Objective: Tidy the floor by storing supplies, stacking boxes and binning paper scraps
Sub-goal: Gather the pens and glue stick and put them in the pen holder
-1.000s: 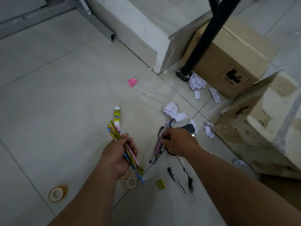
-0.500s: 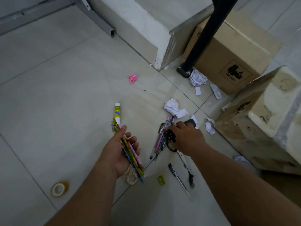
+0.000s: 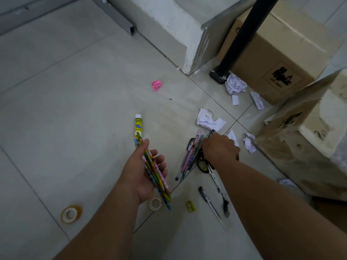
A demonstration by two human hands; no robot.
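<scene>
Over the tiled floor (image 3: 78,113), left hand (image 3: 144,171) gripping a bundle of pencils (image 3: 155,177), grip clenched around them. Just right, right hand (image 3: 220,149) reaching onto loose pens (image 3: 189,156) beside scissors (image 3: 203,165); its grip hidden, impossible to tell.

Your left hand (image 3: 144,171) is turned palm up, fingers half curled and thumb pressed over what it grips, forearm reaching in from the lower left. Your right hand (image 3: 220,148) faces knuckles up, fingers bent down out of sight beneath it, arm stretched forward from the lower right.
</scene>
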